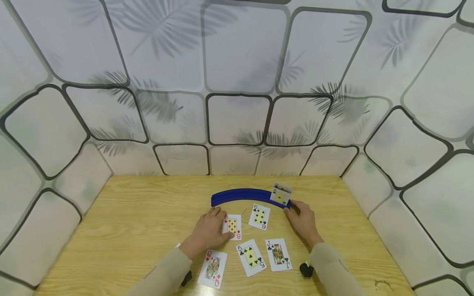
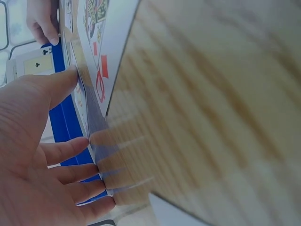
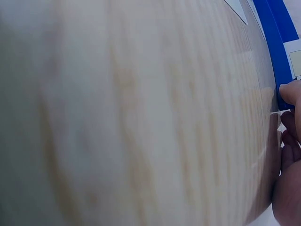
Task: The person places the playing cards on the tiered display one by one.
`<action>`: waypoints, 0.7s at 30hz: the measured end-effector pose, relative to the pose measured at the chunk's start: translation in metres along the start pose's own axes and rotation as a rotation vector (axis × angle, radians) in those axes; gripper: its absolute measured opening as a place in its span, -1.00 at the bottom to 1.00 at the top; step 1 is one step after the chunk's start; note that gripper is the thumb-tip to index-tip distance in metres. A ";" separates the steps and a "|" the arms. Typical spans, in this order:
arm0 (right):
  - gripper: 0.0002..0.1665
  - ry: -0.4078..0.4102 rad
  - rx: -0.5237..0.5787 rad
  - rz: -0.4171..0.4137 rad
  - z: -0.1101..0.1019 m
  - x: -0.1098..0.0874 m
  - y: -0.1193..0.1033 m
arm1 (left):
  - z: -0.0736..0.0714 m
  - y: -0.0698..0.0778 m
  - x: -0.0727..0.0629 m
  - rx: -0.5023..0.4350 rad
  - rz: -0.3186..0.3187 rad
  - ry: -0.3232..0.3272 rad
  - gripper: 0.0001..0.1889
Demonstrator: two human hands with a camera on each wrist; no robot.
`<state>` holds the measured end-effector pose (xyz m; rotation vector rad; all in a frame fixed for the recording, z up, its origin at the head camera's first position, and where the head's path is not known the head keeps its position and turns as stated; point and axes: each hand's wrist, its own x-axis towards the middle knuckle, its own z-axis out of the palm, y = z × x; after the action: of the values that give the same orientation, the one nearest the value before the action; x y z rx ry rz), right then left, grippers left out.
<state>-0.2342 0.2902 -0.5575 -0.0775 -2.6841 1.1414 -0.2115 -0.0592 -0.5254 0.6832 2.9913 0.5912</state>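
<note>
My left hand point(image 1: 209, 230) lies over the left edge of an eight of diamonds point(image 1: 232, 224), thumb across its lower part and fingers at its upper left corner. In the left wrist view the fingers are spread, their tips down at the wooden table. At the right end of a curved blue card holder point(image 1: 240, 194), my right hand point(image 1: 304, 222) pinches the holder between thumb and fingers. Two overlapping black-suited cards point(image 1: 280, 196) stand in the holder beside that hand, an ace in front. The right wrist view shows the thumb point(image 3: 289, 92) against the blue end.
Face up on the table point(image 1: 129, 230) lie a six of spades point(image 1: 259, 216), five of clubs point(image 1: 251, 257), jack of clubs point(image 1: 279, 255) and queen of diamonds point(image 1: 212, 269). A white card corner point(image 1: 178, 245) shows beside the left wrist. Patterned walls point(image 1: 237, 119) enclose the table's back and sides.
</note>
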 end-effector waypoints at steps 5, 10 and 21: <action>-0.40 -0.013 0.001 0.017 0.000 0.000 0.001 | 0.003 -0.001 0.001 0.008 0.002 0.029 -0.21; -0.39 -0.022 0.002 0.013 -0.001 0.001 0.001 | 0.006 -0.001 0.001 -0.010 -0.003 0.060 -0.21; -0.41 -0.019 0.006 0.011 -0.001 0.001 0.000 | 0.006 -0.001 0.000 -0.066 -0.013 0.077 -0.18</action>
<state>-0.2350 0.2910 -0.5565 -0.0815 -2.6996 1.1591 -0.2111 -0.0573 -0.5316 0.6504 3.0281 0.7281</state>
